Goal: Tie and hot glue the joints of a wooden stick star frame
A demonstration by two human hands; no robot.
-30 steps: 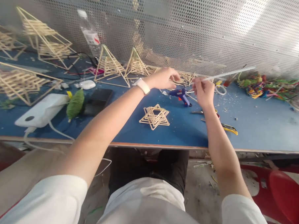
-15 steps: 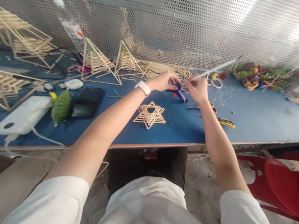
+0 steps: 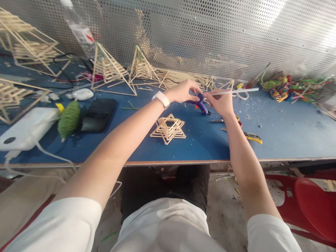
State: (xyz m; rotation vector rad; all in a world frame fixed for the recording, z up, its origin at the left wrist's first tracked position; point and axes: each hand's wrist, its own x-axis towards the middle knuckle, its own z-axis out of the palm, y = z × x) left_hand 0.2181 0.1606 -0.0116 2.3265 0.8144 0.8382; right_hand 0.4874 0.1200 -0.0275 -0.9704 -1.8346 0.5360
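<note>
My right hand point(image 3: 220, 102) pinches the near end of a long white glue stick point(image 3: 236, 92), which lies almost level and points to the right. Its near tip meets the back of a small blue glue gun point(image 3: 200, 104) on the blue table point(image 3: 281, 134). My left hand point(image 3: 183, 91), with a white watch on the wrist, is curled over the gun's rear and touches it. A flat star built of layered wooden sticks point(image 3: 168, 129) lies just in front of both hands.
Stick pyramids point(image 3: 110, 69) and loose sticks line the back by the perforated metal wall. A green yarn ball point(image 3: 69, 118), a black phone point(image 3: 97, 114) and a white adapter point(image 3: 23, 129) lie left. Scissors and a yellow knife point(image 3: 252, 137) lie right, coloured scraps point(image 3: 292, 88) beyond. A red chair point(image 3: 314, 210) stands lower right.
My hands came down from the back of the table onto the glue gun. The white stick tilted from slanting upward to nearly level, its near end now at the gun.
</note>
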